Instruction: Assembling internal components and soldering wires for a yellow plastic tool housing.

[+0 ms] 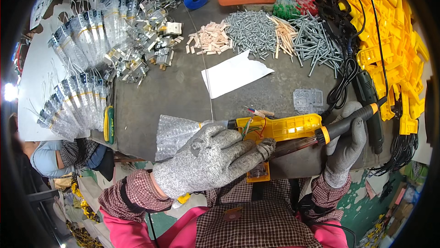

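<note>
Left hand (pixel 208 158) grips one yellow housing (pixel 279 128); right hand (pixel 346 144) grips one soldering iron (pixel 341 126).

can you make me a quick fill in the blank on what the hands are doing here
1. The right hand holds a ____ with a black and orange handle.
2. The left hand presses on a plastic housing coloured ____.
3. Both hands wear knit ____.
4. The white sheet of paper lies ____ the pile of screws, towards the person.

Missing words: soldering iron; yellow; gloves; below
</note>
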`<state>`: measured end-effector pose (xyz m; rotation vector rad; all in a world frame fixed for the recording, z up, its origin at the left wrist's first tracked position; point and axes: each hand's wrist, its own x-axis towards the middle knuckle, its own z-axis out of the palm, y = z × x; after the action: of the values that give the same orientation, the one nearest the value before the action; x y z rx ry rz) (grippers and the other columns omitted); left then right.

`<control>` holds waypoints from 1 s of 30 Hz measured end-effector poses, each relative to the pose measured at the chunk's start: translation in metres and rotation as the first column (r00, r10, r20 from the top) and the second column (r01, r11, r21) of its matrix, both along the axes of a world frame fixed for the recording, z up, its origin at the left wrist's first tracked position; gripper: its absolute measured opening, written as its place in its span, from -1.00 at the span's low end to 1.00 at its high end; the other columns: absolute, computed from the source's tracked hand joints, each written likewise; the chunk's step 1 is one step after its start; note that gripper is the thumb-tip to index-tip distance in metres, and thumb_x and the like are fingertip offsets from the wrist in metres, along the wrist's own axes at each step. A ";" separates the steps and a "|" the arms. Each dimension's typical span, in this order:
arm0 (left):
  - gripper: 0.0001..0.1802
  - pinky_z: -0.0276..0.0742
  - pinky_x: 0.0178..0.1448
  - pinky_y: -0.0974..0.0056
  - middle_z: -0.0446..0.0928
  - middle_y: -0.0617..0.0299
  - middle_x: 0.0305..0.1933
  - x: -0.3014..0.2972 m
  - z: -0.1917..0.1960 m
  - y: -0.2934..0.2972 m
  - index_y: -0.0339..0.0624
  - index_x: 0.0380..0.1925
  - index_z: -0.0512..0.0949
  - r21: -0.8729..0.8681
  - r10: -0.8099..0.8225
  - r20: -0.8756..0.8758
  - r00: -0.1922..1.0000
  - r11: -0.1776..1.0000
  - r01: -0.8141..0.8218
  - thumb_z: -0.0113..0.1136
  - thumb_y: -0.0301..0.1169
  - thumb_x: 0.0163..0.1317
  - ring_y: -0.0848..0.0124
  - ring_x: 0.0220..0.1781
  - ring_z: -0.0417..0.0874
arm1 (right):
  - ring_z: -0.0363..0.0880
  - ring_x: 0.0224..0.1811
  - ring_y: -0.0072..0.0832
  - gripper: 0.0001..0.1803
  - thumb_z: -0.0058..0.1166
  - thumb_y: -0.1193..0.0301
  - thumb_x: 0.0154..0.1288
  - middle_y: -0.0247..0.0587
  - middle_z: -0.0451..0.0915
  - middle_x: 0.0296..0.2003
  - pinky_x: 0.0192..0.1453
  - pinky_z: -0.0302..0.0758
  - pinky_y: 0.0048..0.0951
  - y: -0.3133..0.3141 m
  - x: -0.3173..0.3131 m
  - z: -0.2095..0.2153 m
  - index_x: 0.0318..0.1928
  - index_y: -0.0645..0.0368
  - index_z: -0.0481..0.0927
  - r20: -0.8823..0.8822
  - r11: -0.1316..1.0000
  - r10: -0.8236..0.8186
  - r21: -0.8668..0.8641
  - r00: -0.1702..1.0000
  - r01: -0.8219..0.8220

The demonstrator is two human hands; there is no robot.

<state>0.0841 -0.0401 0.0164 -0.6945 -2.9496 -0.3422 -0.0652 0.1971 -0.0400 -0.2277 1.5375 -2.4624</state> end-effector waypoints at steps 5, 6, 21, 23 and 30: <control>-0.42 0.55 -0.06 0.15 0.64 0.25 -0.08 0.004 0.000 -0.003 -0.11 0.14 0.62 0.011 -0.001 0.014 1.000 1.000 0.001 0.28 -0.27 0.03 0.29 -0.07 0.61 | 0.27 -0.84 -0.60 -0.58 -0.05 0.15 0.46 -0.25 0.44 -0.71 -0.74 0.13 -0.61 0.001 -0.001 0.003 -0.09 0.34 0.40 -0.006 0.999 0.041 0.005 0.999 -0.041; -0.50 0.54 -0.06 0.16 0.64 0.19 -0.07 0.006 0.000 -0.005 -0.12 0.07 0.63 0.099 -0.008 0.022 1.000 0.995 0.006 0.32 -0.32 0.05 0.30 -0.06 0.61 | 0.24 -0.83 -0.64 -0.64 -0.08 0.17 0.48 -0.31 0.42 -0.68 -0.75 0.12 -0.63 0.001 -0.002 0.001 -0.09 0.28 0.37 -0.037 0.997 0.074 0.004 0.997 -0.074; -0.86 0.54 0.18 0.28 0.54 0.15 -0.03 -0.037 -0.018 0.004 -0.25 -0.11 0.52 0.831 0.052 0.406 0.913 0.395 -0.392 0.20 -0.53 0.36 0.43 0.03 0.60 | 0.16 -0.83 -0.68 -0.66 -0.19 0.15 0.56 -0.38 0.37 -0.71 -0.72 0.11 -0.63 0.002 0.000 -0.001 -0.08 0.21 0.38 -0.114 0.992 0.105 0.075 0.988 -0.097; -0.86 0.52 0.19 0.24 0.54 0.16 -0.06 -0.033 -0.013 0.004 -0.23 -0.11 0.52 0.827 0.013 0.408 0.913 0.418 -0.376 0.17 -0.55 0.36 0.40 0.03 0.59 | 0.29 -0.80 -0.64 -0.59 -0.12 0.12 0.50 -0.32 0.44 -0.73 -0.69 0.16 -0.64 0.001 0.002 0.002 -0.09 0.30 0.42 -0.041 0.995 0.065 0.074 0.997 -0.061; -0.65 0.33 0.32 -0.06 0.53 0.13 -0.02 -0.015 -0.019 -0.020 -0.05 -0.05 0.57 0.496 -0.047 0.203 0.978 0.866 -0.061 0.27 -0.44 0.11 0.02 0.24 0.43 | 0.27 -0.80 -0.66 -0.63 -0.15 0.17 0.52 -0.27 0.48 -0.66 -0.68 0.20 -0.64 -0.001 0.000 0.003 -0.08 0.28 0.44 -0.058 0.996 0.078 0.042 0.995 -0.076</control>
<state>0.0688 -0.0597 -0.0022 -0.6002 -2.8379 -1.1959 -0.0656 0.1965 -0.0367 -0.3496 1.5688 -2.3844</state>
